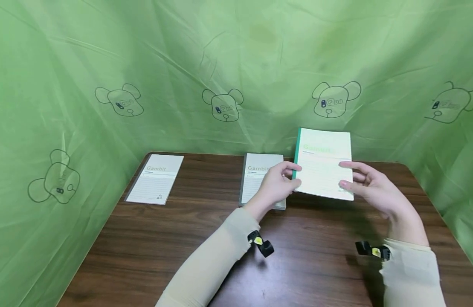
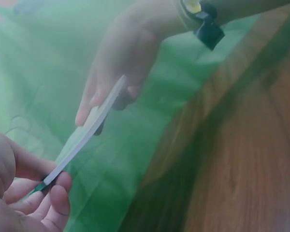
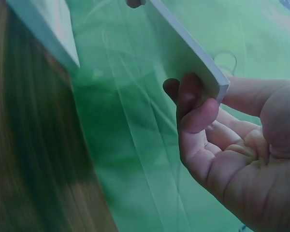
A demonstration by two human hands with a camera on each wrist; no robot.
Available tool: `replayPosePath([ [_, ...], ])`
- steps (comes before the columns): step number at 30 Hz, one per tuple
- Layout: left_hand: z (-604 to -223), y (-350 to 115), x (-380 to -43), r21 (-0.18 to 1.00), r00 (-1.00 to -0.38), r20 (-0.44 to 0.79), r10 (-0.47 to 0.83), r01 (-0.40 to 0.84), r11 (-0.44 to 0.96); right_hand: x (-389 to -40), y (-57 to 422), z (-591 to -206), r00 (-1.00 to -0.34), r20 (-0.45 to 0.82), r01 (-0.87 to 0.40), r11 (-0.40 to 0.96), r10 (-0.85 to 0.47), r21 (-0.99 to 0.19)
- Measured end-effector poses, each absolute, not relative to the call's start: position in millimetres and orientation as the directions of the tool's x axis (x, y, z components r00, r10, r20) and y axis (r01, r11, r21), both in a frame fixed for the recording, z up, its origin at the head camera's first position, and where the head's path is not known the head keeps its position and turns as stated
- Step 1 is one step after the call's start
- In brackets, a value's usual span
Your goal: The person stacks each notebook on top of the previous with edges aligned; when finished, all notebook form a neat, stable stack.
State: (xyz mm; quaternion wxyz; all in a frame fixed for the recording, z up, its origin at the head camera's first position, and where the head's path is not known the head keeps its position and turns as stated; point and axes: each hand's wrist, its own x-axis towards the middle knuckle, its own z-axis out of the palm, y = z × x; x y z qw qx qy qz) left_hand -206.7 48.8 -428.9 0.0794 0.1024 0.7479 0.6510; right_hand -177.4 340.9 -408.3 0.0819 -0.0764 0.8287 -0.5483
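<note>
A notebook with a green spine [image 1: 324, 166] is held up off the table, its printed cover facing the head camera. My left hand [image 1: 276, 181] pinches its spine edge between thumb and fingers. At the opposite edge, my right hand [image 1: 374, 185] grips it with the thumb on the cover. The left wrist view shows the notebook [image 2: 82, 140] edge-on between both hands. In the right wrist view my fingers curl under its corner. Behind my left hand, a grey-spined stack of notebooks [image 1: 255, 183] lies on the table, partly hidden.
Another grey-spined notebook [image 1: 155, 179] lies flat at the table's far left. The brown wooden table [image 1: 175, 238] ends at a green curtain [image 1: 175, 128] with bear-head drawings, which hangs behind and along both sides.
</note>
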Motion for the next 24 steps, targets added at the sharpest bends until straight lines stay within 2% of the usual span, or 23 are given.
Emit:
replayPosePath([
  [4,-428,20,-209,0.990,-0.964,0.047,0.260,0.079,0.114,-183,314,-404,-0.974,-0.045,-0.047,0.389,-0.224,-0.920],
  [11,-428,-26,-213,0.997,-0.980,0.048,0.195,0.059,0.053,-192,263,-403,-0.978,-0.041,-0.037,0.367,-0.203,-0.929],
  [19,-439,-59,-215,0.993,-0.981,0.065,0.183,0.082,0.084,-195,222,-410,-0.995,-0.010,-0.024,0.325,-0.102,-0.945],
  [24,-448,-72,-216,0.988,-0.976,0.076,0.203,0.101,0.117,-198,213,-422,-0.994,-0.016,-0.017,0.299,-0.108,-0.954],
])
